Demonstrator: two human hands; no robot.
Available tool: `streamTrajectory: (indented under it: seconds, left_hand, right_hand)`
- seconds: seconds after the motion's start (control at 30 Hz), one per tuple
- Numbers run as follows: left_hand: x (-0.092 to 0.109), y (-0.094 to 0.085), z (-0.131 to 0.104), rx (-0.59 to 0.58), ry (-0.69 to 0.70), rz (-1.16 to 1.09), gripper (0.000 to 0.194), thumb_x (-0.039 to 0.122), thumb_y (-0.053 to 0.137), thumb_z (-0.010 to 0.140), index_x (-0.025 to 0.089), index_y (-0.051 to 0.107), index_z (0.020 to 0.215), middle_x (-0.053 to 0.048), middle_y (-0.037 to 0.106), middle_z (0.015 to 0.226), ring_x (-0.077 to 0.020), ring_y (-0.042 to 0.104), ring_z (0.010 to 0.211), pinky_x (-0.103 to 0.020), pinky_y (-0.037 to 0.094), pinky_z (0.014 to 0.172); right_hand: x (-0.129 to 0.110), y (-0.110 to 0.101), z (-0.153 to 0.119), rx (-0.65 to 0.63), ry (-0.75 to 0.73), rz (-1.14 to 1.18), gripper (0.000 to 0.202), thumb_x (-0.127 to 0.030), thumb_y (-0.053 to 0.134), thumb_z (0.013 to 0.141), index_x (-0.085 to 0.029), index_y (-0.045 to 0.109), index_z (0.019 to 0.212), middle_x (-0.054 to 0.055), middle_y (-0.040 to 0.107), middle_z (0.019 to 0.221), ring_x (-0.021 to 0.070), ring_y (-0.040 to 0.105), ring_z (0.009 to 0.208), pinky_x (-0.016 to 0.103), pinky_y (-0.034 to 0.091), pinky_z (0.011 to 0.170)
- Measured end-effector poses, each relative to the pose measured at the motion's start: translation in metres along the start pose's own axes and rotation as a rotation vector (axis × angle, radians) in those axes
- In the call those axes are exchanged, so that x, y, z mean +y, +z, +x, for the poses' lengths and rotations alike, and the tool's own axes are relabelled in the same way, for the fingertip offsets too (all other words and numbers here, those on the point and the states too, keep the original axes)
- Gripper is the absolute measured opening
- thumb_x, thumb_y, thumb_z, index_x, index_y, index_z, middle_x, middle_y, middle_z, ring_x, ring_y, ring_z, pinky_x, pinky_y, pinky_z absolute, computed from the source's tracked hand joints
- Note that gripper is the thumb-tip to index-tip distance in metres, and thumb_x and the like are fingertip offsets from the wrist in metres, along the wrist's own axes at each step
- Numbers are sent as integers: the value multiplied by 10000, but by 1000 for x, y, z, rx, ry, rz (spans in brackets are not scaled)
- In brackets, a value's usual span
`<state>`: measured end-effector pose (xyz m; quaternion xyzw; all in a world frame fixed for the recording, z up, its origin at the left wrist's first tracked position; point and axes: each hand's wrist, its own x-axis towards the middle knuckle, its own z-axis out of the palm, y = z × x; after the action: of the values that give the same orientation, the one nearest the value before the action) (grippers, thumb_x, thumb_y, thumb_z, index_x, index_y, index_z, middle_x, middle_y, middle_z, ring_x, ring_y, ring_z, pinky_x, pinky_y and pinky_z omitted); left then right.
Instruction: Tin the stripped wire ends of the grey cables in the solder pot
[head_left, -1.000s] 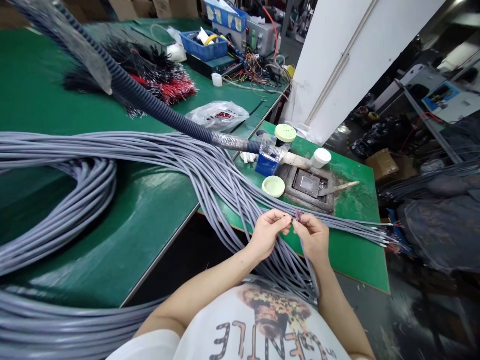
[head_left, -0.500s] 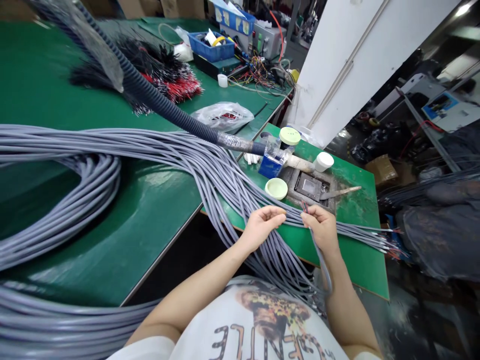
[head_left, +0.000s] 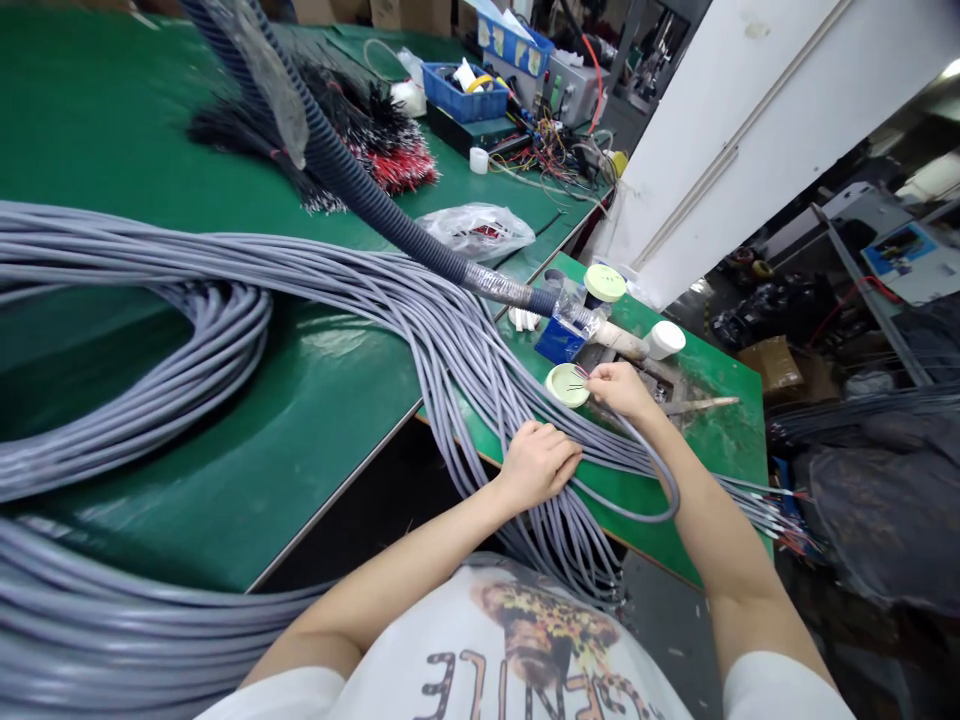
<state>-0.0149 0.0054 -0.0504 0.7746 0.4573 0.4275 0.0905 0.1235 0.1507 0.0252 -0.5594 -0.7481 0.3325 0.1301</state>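
Observation:
My right hand (head_left: pixel 619 390) pinches one grey cable (head_left: pixel 666 508) near its stripped end. Thin wire ends (head_left: pixel 580 376) stick out past the fingertips, over a shallow pale green dish (head_left: pixel 552 388). From that hand the cable loops down to the right and back under the bundle. My left hand (head_left: pixel 538 464) lies on the bundle of grey cables (head_left: pixel 450 320), its fingers curled down over them; the fingertips are partly hidden. Behind my right hand is a grimy block with a metal well (head_left: pixel 664 382), partly covered by hand and hose nozzle.
A ribbed dark hose (head_left: pixel 367 195) arches across to a blue box (head_left: pixel 561 340). A flat blade (head_left: pixel 701 404), a white cup (head_left: pixel 666 340) and a yellow-lidded jar (head_left: pixel 604 283) stand around the block. Coiled cables (head_left: pixel 217 370) cover the left table. Cable ends (head_left: pixel 780 515) overhang at right.
My right hand has moved left and away from me, carrying the cable's wire ends over the dish. My left hand has dropped onto the cable bundle. The view has shifted slightly.

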Motion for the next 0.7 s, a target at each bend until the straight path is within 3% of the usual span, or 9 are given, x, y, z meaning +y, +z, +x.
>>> streamTrajectory:
  seconds: [0.23, 0.53, 0.7]
  left_hand:
    - [-2, -2, 0, 10, 4, -4, 187, 256, 466, 916, 178, 634, 890, -39, 634, 733, -163, 525, 714, -349, 307, 724]
    - [-2, -3, 0, 20, 0, -46, 192, 255, 463, 916, 182, 640, 901, -44, 631, 742, -161, 532, 718, -340, 316, 726]
    - [-3, -4, 1, 41, -4, -81, 167, 248, 489, 904, 184, 642, 886, -41, 627, 731, -163, 542, 716, -335, 315, 720]
  right_hand:
    - [-2, 8, 22, -90, 17, -161, 132, -231, 570, 613, -138, 612, 527, -11, 554, 450, 97, 474, 470, 214, 312, 470]
    - [-9, 11, 28, -108, 43, -231, 113, -184, 559, 593, -147, 589, 491, -8, 545, 444, 102, 457, 473, 226, 293, 482]
    - [-7, -5, 19, -101, 36, -164, 138, -229, 569, 620, -145, 586, 512, -20, 526, 441, 84, 420, 448, 222, 278, 462]
